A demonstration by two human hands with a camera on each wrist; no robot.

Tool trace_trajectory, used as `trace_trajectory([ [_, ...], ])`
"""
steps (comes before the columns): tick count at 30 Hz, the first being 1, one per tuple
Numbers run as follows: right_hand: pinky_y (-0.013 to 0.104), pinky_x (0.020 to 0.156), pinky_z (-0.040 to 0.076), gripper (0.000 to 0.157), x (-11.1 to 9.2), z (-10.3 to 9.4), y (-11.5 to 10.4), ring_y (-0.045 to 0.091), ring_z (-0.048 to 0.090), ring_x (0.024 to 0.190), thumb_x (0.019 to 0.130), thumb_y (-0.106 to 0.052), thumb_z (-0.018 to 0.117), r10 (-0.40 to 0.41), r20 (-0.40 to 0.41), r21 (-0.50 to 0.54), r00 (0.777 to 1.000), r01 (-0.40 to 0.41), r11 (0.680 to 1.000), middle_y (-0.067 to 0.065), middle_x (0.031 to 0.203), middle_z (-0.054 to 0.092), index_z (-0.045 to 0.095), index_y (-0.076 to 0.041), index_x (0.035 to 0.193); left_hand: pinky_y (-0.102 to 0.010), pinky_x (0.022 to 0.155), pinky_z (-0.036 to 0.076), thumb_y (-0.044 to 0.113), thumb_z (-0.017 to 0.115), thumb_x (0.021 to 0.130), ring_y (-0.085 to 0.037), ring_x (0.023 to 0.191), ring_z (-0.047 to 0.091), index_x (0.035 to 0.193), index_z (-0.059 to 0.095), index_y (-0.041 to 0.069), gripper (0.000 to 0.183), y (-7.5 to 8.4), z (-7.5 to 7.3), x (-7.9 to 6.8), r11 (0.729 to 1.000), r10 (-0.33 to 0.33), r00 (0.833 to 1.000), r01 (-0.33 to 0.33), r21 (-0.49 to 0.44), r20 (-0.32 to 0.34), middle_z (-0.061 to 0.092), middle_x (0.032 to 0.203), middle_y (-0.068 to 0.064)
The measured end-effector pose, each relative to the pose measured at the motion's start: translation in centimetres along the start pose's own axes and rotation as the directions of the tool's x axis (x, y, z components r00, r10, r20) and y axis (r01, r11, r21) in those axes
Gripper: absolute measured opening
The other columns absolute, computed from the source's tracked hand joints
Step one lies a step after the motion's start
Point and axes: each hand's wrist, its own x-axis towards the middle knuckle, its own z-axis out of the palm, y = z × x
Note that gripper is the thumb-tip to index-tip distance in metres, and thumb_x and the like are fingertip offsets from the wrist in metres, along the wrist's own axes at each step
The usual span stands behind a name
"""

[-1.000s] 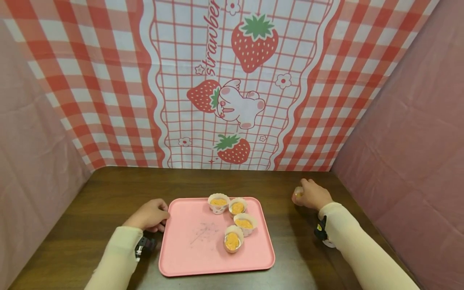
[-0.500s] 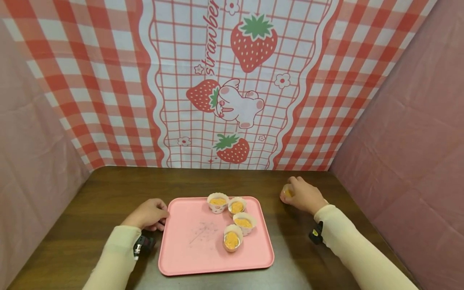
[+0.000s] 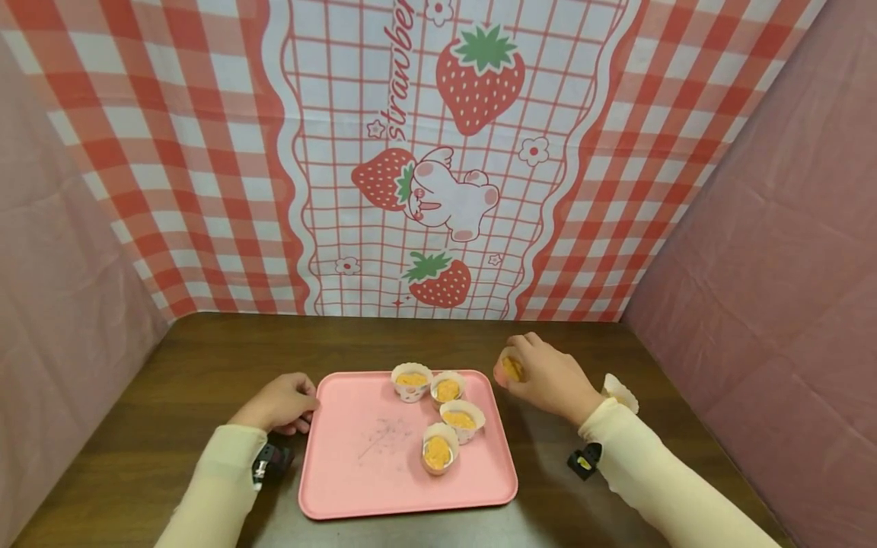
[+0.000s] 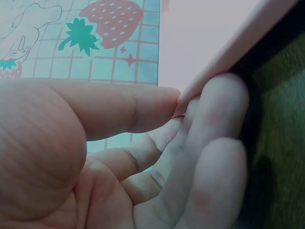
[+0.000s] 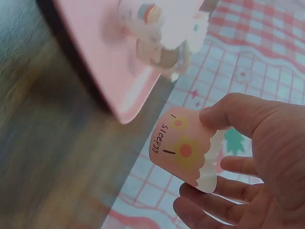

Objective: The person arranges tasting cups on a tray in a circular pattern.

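In the head view my right hand [image 3: 551, 377] holds a pink paper baking cup [image 3: 509, 368] with orange filling, just off the back right corner of the pink tray [image 3: 370, 487]. The right wrist view shows thumb and fingers pinching that cup [image 5: 178, 143], which bears yellow flowers and lettering. My left hand [image 3: 277, 403] pinches the tray's left rim; thumb and fingertips meet at the tray edge [image 4: 228, 52] in the left wrist view. Several pale paper cups with orange filling, such as the front cup [image 3: 438, 450], stand on the tray's right half.
Another scalloped paper cup [image 3: 621, 393] stands on the brown table [image 3: 226, 350] beside my right wrist, partly hidden by the sleeve. A strawberry-print checked cloth [image 3: 438, 228] hangs behind the table. Pink cloths [image 3: 754, 266] close off both sides.
My right hand has moved left with the pink baking cup, from the table's right side to near the tray. The paper cup behind it has come into view. My left hand stays put.
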Motion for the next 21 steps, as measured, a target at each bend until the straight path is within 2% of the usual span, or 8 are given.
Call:
trace_trajectory([
  [5,0.043,0.066,0.057,0.055,-0.4,-0.4,-1.8,0.017,0.063,0.089,0.083,-0.035,0.084,-0.016,-0.006,0.009,1.000,0.016,1.000,0.007,0.119,0.063,0.061,-0.013,0.127,-0.029,0.053,0.052,0.007,0.060,0.096,-0.018,0.059,0.066,0.099,0.055,0.000,0.009,0.2,0.2,-0.2,1.000,-0.015,1.000,0.016,-0.023,0.011,0.064,0.079,-0.012],
  [12,0.041,0.066,0.057,0.054,-0.7,-0.9,-3.7,0.015,0.062,0.089,0.080,-0.030,0.087,-0.022,0.002,0.017,1.000,0.022,1.000,0.004,0.116,0.063,0.062,-0.017,0.126,-0.029,0.053,0.052,0.006,0.060,0.097,-0.018,0.059,0.066,0.100,0.055,-0.001,0.010,0.5,0.2,-0.3,1.000,-0.011,1.000,0.011,-0.002,0.016,0.065,0.079,-0.013],
  [15,0.038,0.064,0.056,0.056,-0.9,-1.0,-4.4,0.013,0.062,0.089,0.079,-0.028,0.087,-0.031,0.012,0.018,0.999,0.031,0.999,0.003,0.119,0.063,0.062,-0.018,0.127,-0.029,0.053,0.052,0.006,0.060,0.097,-0.017,0.059,0.066,0.100,0.055,-0.001,0.010,0.4,0.1,-0.3,1.000,-0.010,1.000,0.010,0.001,0.017,0.065,0.079,-0.013],
  [21,0.026,0.054,0.046,0.059,-1.2,-1.3,-5.9,0.007,0.056,0.079,0.078,-0.028,0.086,-0.094,-0.005,0.012,0.996,0.094,0.996,0.002,0.122,0.063,0.061,-0.017,0.131,-0.029,0.052,0.055,0.005,0.059,0.096,-0.017,0.057,0.064,0.100,0.054,-0.002,0.010,0.4,0.1,-0.1,0.999,-0.014,1.000,0.015,-0.029,0.023,0.064,0.078,-0.013],
])
